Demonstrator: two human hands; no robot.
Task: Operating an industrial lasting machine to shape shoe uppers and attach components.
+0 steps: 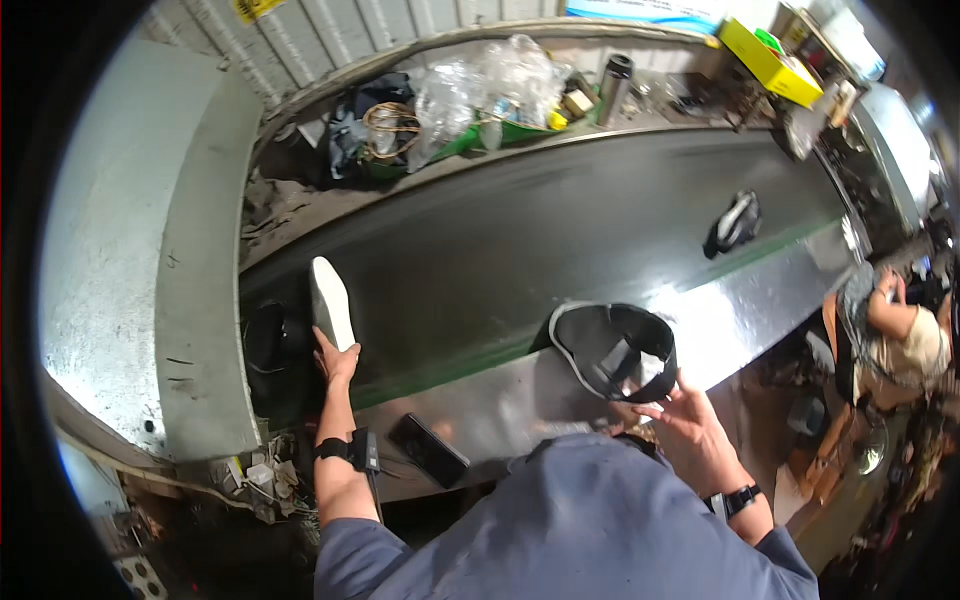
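Observation:
My left hand (335,355) is closed around one end of a shoe (332,295) with a pale, whitish sole, at the left of the dark conveyor belt (500,230). The shoe points away from me, its sole turned to the right. At the near metal edge, my right hand (687,412) grips the right side of a black open-topped container (600,345) with a grey rim along its left. Something pale and shiny lies inside it, too unclear to name. A dark shoe (736,222) with a light inside rests far off on the belt's right.
A grey metal housing (205,270) stands at the left, with a dark rounded thing (275,337) beside it. A phone (428,450) lies on the near ledge. Plastic bags (480,95), a flask (614,90) and a yellow box (770,62) line the back. Another person (905,330) is at right.

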